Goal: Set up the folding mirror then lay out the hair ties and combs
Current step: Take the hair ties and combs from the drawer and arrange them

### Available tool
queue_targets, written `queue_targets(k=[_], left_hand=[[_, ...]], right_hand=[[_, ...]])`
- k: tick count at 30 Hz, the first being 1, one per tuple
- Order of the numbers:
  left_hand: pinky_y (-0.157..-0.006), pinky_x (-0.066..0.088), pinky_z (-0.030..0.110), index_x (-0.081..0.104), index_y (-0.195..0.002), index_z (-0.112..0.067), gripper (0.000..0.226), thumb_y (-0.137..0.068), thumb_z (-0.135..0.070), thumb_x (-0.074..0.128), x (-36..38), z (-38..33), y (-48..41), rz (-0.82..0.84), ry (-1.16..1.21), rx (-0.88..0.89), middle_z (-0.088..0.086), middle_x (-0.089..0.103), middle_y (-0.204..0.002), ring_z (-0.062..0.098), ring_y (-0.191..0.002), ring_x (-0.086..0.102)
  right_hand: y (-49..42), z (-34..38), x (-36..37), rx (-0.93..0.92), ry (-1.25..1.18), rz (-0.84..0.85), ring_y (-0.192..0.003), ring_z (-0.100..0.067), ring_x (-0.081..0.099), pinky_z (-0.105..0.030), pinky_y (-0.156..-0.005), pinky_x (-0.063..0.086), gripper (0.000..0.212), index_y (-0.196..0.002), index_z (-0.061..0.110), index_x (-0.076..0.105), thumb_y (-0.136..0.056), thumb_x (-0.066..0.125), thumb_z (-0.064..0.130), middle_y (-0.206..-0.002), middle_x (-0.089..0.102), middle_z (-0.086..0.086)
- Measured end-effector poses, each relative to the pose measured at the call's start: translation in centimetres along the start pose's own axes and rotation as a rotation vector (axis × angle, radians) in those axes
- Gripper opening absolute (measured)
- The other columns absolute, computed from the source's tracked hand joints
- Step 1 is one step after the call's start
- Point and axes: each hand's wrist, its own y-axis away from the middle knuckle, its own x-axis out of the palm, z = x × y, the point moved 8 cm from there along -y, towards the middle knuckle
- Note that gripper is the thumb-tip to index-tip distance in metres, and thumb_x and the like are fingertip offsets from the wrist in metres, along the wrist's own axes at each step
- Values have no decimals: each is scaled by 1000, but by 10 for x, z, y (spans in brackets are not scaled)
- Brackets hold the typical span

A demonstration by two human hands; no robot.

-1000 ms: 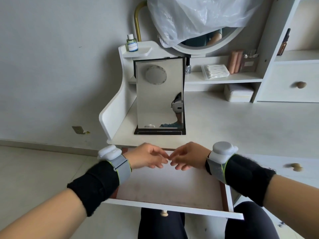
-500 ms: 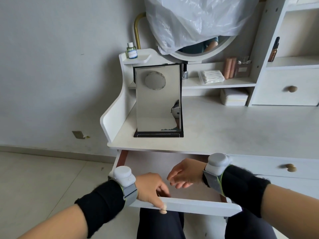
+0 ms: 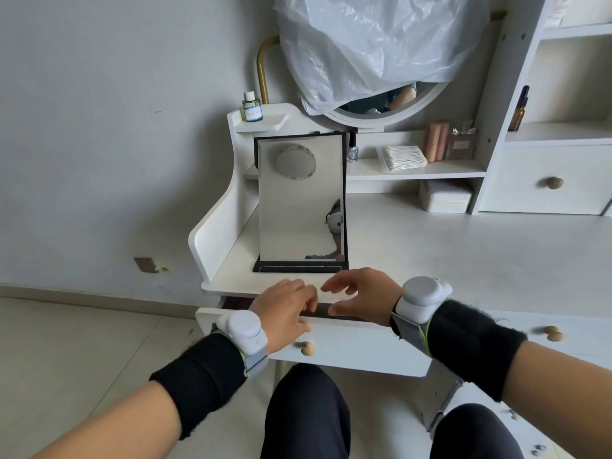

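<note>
On the desktop [image 3: 463, 260], folding mirror [image 3: 301, 207] stands upright.

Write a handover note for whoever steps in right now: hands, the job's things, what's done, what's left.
Left hand: empty, fingers resting on the top edge of the drawer front, above its knob.
Right hand: open, empty, hovering over the narrow drawer gap.
Folding mirror: upright at the desk's left end; done.
Hair ties and combs: none in view.
Left: find them and lay them out on the desk.
</note>
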Motion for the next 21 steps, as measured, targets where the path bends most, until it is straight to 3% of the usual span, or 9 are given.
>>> queue_targets(k=[4, 8, 12, 15, 21], left_hand=[[-92, 32, 29, 41, -116, -32, 55, -69, -44, 67, -5, 10, -10, -97, -134, -32, -7, 44, -113, 17, -106, 41], [-93, 35, 29, 44, -118, -32, 57, -69, -52, 65, -1, 18, -14, -42, -90, -25, -6, 47, -114, 18, -106, 44], [-87, 39, 29, 47, -110, -30, 49, -69, -50, 64, 0, 20, -19, -69, -70, -40, -6, 48, -108, 18, -99, 45], [-79, 40, 28, 46, -101, -29, 41, -70, -47, 65, 0, 20, -27, -88, -65, -75, -7, 49, -102, 19, -94, 47], [-63, 33, 27, 35, -84, -28, 35, -66, -37, 63, 6, 14, -43, -58, -74, -102, -8, 49, -88, 18, -81, 46]], right_hand=[[-6, -17, -3, 28, 275, 5, -122, -18, 44, -36, -102, 36, 64, -127, 44, 46, -69, 74, 43, -132, 49, 7], [-7, -25, 1, 9, 392, -5, -131, -19, 35, -35, -108, 25, 79, -136, 42, 34, -68, 75, 43, -143, 36, 8], [-9, -26, 1, -10, 477, 8, -131, -19, 32, -36, -109, 24, 78, -134, 43, 34, -68, 75, 41, -141, 35, 7], [-11, -27, -3, -50, 530, -10, -129, -19, 33, -35, -108, 26, 64, -132, 42, 37, -76, 67, 31, -140, 35, 7], [-16, -30, -7, -95, 536, -53, -125, -19, 37, -33, -103, 30, 55, -128, 40, 41, -78, 60, 23, -136, 39, 7]])
